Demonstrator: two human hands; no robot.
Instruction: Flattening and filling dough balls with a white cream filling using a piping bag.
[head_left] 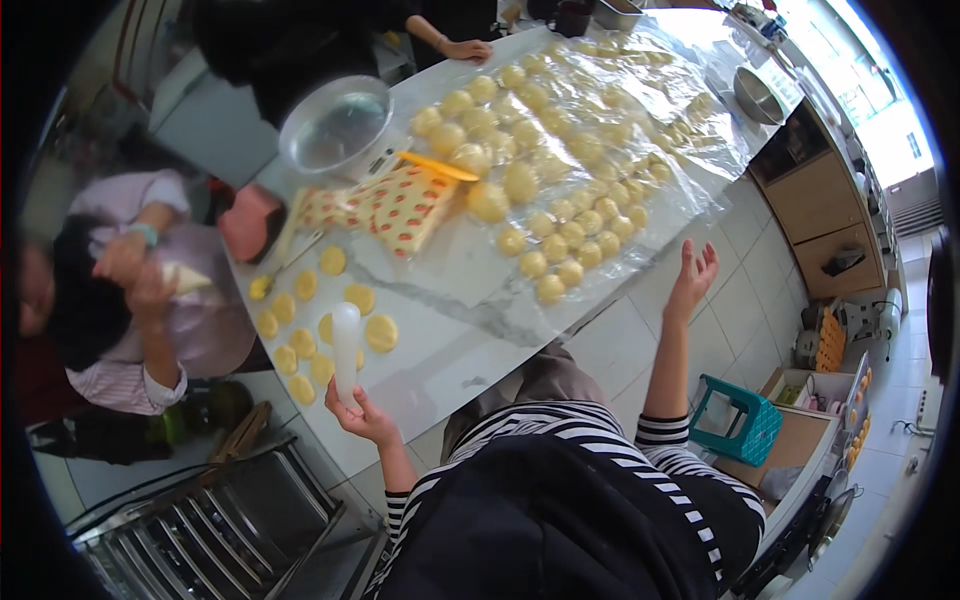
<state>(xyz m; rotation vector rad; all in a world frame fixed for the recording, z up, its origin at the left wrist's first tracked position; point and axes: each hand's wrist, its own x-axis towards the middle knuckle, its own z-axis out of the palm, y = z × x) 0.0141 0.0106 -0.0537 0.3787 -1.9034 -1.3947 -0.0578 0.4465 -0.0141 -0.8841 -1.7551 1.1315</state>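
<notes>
One white rolling pin [345, 345] stands upright, gripped at its lower end by the left hand [362, 418], at the bench's [450, 300] near edge. The right hand [692, 280] hangs spread and empty off the bench's right edge, farther from the flat dough rounds [381, 332].

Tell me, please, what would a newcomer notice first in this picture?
First, the many yellow dough balls under clear plastic film on the long marble table. Next, the left hand holding a white rolling pin upright beside flattened dough discs, while the right hand is raised open, off the table's edge.

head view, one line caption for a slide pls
Left hand holds a white rolling pin upright over flattened yellow dough discs; right hand open, empty.
</notes>
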